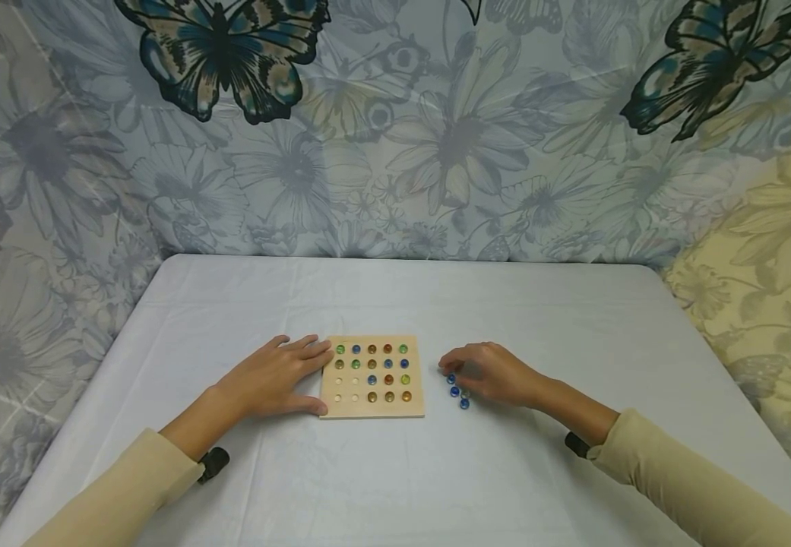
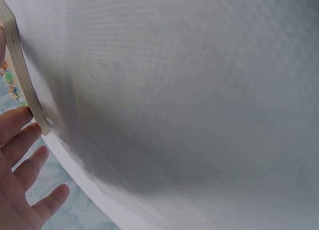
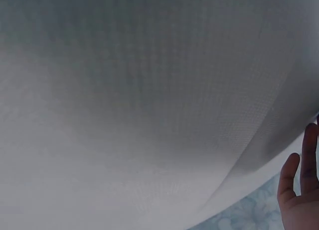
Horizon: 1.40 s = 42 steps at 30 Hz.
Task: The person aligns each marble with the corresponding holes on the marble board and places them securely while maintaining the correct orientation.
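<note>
Loose marbles (image 1: 454, 391) are seen on the white table (image 1: 539, 486), off the right edge of the wooden board (image 1: 346, 388); judged hard, light, slippery, best pinched across the middle. Right hand (image 1: 498, 374): fingers bent; pinch cannot be told. Board's left edge is touched by the left hand (image 1: 282, 378), fingers spread.

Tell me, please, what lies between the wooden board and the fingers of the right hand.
Only bare white cloth lies between the wooden board and the fingers of the right hand; this stretch shows in the head view.
</note>
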Tool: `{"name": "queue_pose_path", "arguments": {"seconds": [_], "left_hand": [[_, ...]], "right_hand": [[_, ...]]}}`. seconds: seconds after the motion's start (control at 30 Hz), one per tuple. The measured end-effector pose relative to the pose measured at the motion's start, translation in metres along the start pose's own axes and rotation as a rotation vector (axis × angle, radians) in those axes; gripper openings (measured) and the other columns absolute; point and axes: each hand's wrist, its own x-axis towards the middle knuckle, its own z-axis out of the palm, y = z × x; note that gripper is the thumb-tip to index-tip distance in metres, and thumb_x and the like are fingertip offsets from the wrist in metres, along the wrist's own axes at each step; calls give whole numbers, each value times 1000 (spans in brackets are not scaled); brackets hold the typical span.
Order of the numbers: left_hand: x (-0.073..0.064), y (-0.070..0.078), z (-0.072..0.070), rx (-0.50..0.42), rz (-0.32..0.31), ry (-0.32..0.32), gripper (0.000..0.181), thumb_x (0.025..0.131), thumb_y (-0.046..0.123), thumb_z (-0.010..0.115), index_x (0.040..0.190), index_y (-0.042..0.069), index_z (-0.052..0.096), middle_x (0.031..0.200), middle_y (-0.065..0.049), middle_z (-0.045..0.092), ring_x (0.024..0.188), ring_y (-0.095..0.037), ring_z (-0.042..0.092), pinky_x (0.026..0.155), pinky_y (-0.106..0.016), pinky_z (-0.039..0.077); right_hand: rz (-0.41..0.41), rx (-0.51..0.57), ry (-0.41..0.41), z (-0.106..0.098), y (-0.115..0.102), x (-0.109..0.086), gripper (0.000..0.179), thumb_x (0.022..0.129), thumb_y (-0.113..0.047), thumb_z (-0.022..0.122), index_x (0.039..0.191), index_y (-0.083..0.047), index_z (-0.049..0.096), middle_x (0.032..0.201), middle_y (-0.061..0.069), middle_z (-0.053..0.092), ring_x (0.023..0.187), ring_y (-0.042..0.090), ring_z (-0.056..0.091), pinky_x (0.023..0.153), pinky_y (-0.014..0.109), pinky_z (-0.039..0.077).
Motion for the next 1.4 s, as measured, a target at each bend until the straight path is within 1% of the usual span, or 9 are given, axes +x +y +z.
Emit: {"name": "queue_pose_path", "arguments": {"seconds": [0.23,0.43,0.53,0.73,0.97,1.27,1.4], "left_hand": [[-1,1,-1,-13,0,2,91,85,73,57,150,10,46,154,-7,43,141,-31,40,109,-58,35],[-2,0,0,-17,18,21,90,86,71,58,149,7,47,153,-10,45,140,-33,41,107,-59,36],[-2,0,0,-15,17,18,89,86,70,58,149,7,47,153,-10,44,141,-33,41,107,-59,36],[-1,0,1,-11,19,21,90,86,71,58,149,7,48,153,-10,45,140,-33,41,107,-59,36],[0,1,0,-8,18,18,90,85,71,58,149,8,47,153,-10,44,141,-32,41,108,-59,36],[-1,0,0,9,20,21,89,86,71,58,149,7,48,153,-10,45,140,-32,42,108,-59,36],[-1,0,0,9,18,26,90,85,71,58,148,8,48,153,-10,45,140,-32,42,108,-59,36]], "right_hand": [[-14,6,25,2,1,-1,32,86,0,74,117,-5,70,107,-3,73,100,13,68,90,37,55],[12,0,17,2,-2,3,31,86,-1,75,117,-6,70,107,-3,73,99,12,68,89,35,55],[17,-9,11,2,-5,7,31,87,-3,75,118,-6,70,107,-4,73,99,11,68,89,34,55],[-27,-3,21,-1,-12,14,30,88,-4,74,118,-6,70,106,-2,73,98,12,68,88,35,55],[-50,-23,42,-1,-18,19,32,87,-6,76,118,-8,69,106,-5,73,97,10,67,92,42,51],[-85,-55,86,0,-25,27,32,87,-8,77,117,-8,69,105,-5,73,94,9,66,90,39,51],[-92,-35,88,3,-28,31,32,86,-8,78,117,-8,70,105,-4,73,95,10,66,92,40,51]]}}
